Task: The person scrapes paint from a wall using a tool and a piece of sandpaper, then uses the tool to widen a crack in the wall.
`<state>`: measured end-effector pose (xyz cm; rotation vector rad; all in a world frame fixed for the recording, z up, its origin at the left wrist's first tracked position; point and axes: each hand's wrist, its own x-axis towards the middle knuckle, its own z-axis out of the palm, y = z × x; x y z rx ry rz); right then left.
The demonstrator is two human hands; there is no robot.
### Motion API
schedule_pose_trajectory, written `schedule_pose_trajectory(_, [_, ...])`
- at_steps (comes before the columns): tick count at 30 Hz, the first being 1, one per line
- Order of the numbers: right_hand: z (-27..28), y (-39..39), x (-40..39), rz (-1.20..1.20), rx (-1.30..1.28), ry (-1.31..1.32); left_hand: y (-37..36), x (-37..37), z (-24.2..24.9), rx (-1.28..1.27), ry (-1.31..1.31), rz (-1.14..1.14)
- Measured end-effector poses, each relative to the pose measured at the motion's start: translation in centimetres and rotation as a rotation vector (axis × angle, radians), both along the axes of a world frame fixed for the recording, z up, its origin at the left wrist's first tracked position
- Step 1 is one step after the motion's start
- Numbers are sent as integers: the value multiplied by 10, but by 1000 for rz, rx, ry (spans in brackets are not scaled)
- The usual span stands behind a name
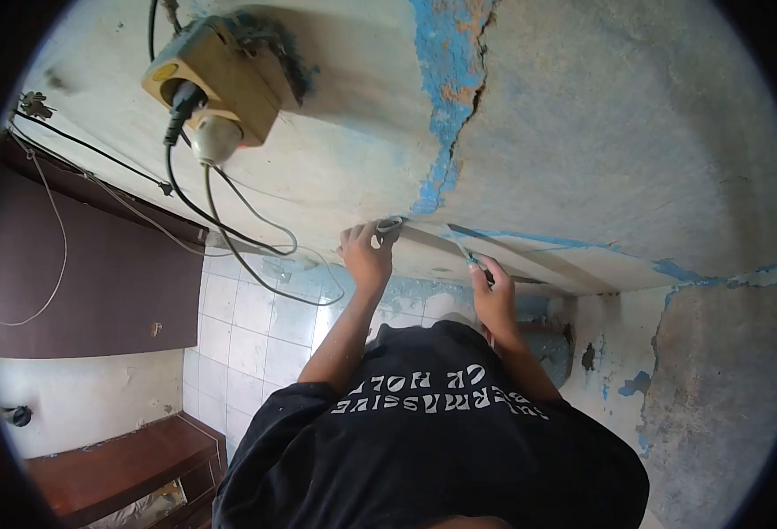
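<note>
My left hand (366,253) is raised against the wall, its fingers closed round a small grey, rounded piece (391,224) whose kind I cannot tell. It is close to the lower end of a strip of blue and orange peeled paint. My right hand (493,289) is closed on a thin scraper-like tool (465,247) with a greenish handle. The narrow blade slants up to the wall (530,207), its tip beside a thin blue line of exposed paint. Both hands are at about the same height, a short way apart.
A yellowish socket box (247,84) with two plugs juts from the wall at upper left, its cables (230,256) looping near my left forearm. Farther left are a dark brown panel (93,256) and a reddish-brown wooden bench (124,472). Light tiles (247,309) show below.
</note>
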<state>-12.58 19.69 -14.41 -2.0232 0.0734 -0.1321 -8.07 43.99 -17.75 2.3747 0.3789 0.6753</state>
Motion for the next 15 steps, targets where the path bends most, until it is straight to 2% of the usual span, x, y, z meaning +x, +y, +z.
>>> schedule_pose_trajectory(3, [7, -10, -2, 35, 29, 62, -3, -6, -5, 13, 19, 14])
schedule_pose_trajectory(9, [-3, -11, -4, 15, -68, -16, -2, 1, -2, 0, -11, 4])
schedule_pose_trajectory(13, [1, -27, 0, 53, 32, -5, -2, -1, -2, 10, 9, 22])
schedule_pose_trajectory(15, [0, -35, 8, 103, -31, 1, -2, 2, 3, -17, 22, 28])
